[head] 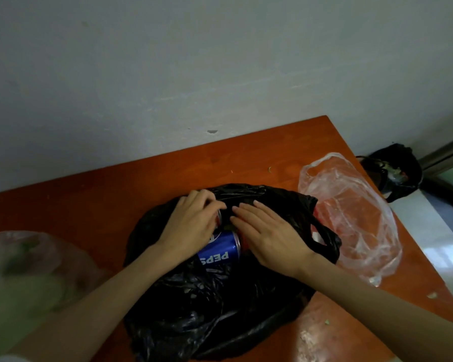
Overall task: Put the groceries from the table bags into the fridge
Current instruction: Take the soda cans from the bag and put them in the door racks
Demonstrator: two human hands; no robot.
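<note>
A crumpled black plastic bag (215, 304) lies open in the middle of the orange table (246, 152). A blue Pepsi can (220, 253) lies on its side in the bag's mouth, between my two hands. My left hand (191, 228) is in the opening, its fingers curled over a second can (218, 218); only a red and silver sliver of that can shows. My right hand (270, 236) rests flat on the bag just right of the blue can, fingers stretched out and holding nothing. What else the bag holds is hidden.
An empty-looking clear plastic bag (351, 218) lies near the table's right edge. A blurred pale bag with green contents (24, 270) sits at the left. A dark bag (395, 171) stands on the floor beyond the table's corner. A grey wall runs behind the table.
</note>
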